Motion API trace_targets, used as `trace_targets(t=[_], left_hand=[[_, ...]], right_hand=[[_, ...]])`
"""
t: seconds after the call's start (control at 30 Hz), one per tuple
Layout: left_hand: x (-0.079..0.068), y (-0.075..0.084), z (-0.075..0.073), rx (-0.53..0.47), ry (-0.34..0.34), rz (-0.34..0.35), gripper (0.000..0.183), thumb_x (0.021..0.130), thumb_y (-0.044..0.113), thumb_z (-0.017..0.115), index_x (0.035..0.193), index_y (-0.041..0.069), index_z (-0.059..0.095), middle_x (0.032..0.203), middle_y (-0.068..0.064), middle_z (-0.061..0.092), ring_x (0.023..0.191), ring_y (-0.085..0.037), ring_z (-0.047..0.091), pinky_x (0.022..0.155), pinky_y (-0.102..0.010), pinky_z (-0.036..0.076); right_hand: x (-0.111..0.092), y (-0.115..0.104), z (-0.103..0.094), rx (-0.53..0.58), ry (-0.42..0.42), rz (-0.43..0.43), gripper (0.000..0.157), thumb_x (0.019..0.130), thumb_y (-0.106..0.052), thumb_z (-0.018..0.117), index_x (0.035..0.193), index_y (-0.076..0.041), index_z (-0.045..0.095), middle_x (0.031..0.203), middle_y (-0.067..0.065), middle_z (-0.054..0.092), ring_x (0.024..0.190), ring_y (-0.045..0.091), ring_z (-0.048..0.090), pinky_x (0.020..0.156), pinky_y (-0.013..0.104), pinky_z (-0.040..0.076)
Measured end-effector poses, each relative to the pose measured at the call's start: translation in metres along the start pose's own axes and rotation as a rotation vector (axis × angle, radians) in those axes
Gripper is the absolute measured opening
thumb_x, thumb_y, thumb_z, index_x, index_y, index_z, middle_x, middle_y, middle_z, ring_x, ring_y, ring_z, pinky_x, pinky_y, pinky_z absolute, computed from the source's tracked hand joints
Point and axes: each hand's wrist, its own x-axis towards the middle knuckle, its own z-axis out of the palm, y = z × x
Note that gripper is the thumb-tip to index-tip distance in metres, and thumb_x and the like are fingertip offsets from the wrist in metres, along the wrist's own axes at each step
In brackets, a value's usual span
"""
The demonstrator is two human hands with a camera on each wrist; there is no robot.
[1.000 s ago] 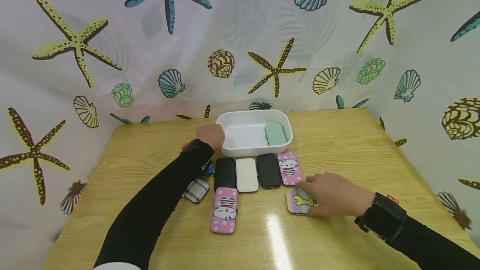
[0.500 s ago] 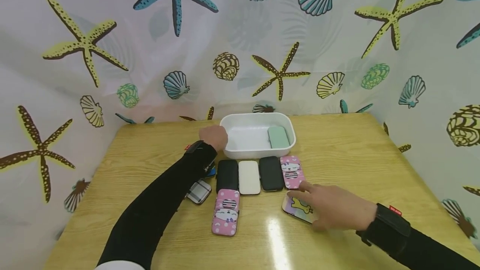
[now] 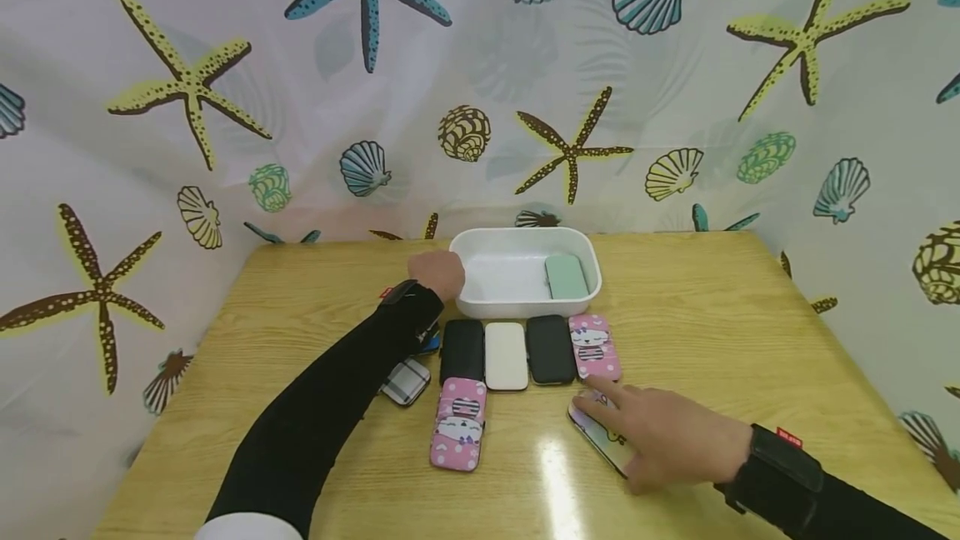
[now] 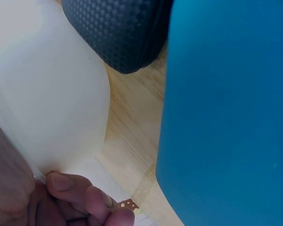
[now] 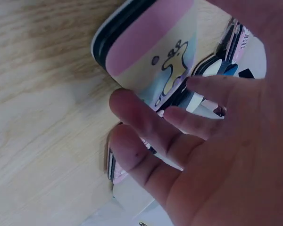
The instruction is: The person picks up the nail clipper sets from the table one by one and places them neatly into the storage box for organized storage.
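Observation:
My left hand (image 3: 437, 273) grips the left end of a white plastic box (image 3: 525, 307); in the left wrist view the thumb and curled fingers (image 4: 61, 182) meet at its rim. A mint-green case (image 3: 566, 277) lies inside, towards the right. My right hand (image 3: 667, 433) holds a small pastel case with a yellow giraffe (image 3: 597, 432), the thumb at its near edge and fingers at its far side. The right wrist view shows this giraffe case standing tilted on the table, its dark edge band visible. Part of it is hidden under the hand in the head view.
Along the box's front stand a black case (image 3: 462, 348), a white case (image 3: 506, 357), another black case (image 3: 551, 348) and a pink cat case (image 3: 595, 347). Nearer lie a second pink case (image 3: 458, 425) and a plaid case (image 3: 407, 382). A blue case (image 4: 226, 113) sits beside the left wrist.
The giraffe case has turned and tilted under my right hand, which has shifted slightly nearer. My left hand stays at the box's end. The whole head view has drifted a little.

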Motion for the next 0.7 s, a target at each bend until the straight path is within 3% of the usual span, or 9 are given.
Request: trace_targets(t=[0.17, 0.4, 0.57, 0.7], left_hand=[[0.000, 0.001, 0.002, 0.018, 0.002, -0.001, 0.030, 0.105, 0.020, 0.045, 0.092, 0.008, 0.070, 0.076, -0.004, 0.058, 0.068, -0.018, 0.054, 0.061, -0.033, 0.043], [0.000, 0.001, 0.001, 0.012, 0.000, 0.000, 0.031, 0.105, 0.021, 0.045, 0.091, 0.008, 0.070, 0.075, -0.004, 0.058, 0.067, -0.018, 0.053, 0.058, -0.032, 0.041], [-0.001, 0.001, 0.001, 0.014, 0.007, 0.002, 0.030, 0.105, 0.020, 0.045, 0.093, 0.008, 0.070, 0.076, -0.004, 0.059, 0.067, -0.018, 0.053, 0.059, -0.033, 0.041], [0.000, 0.001, 0.002, 0.014, 0.010, 0.002, 0.031, 0.105, 0.020, 0.045, 0.093, 0.008, 0.070, 0.076, -0.005, 0.061, 0.068, -0.019, 0.055, 0.059, -0.033, 0.041]], right_hand=[[0.000, -0.001, 0.000, -0.081, 0.016, -0.080, 0.090, 0.078, -0.023, 0.083, 0.154, -0.035, 0.037, 0.161, 0.008, 0.037, 0.138, 0.029, 0.049, 0.099, 0.055, 0.046], [0.005, -0.001, -0.003, -0.179, 0.079, -0.180, 0.087, 0.075, -0.028, 0.084, 0.152, -0.029, 0.043, 0.152, 0.007, 0.046, 0.136, 0.029, 0.046, 0.101, 0.058, 0.042], [0.008, 0.000, -0.004, -0.147, 0.016, -0.170, 0.086, 0.079, -0.032, 0.082, 0.154, -0.024, 0.040, 0.156, 0.003, 0.042, 0.144, 0.024, 0.038, 0.110, 0.056, 0.036], [0.013, 0.000, -0.011, -0.107, -0.014, -0.144, 0.085, 0.081, -0.039, 0.080, 0.153, -0.021, 0.040, 0.154, 0.004, 0.042, 0.141, 0.024, 0.040, 0.113, 0.052, 0.035]])
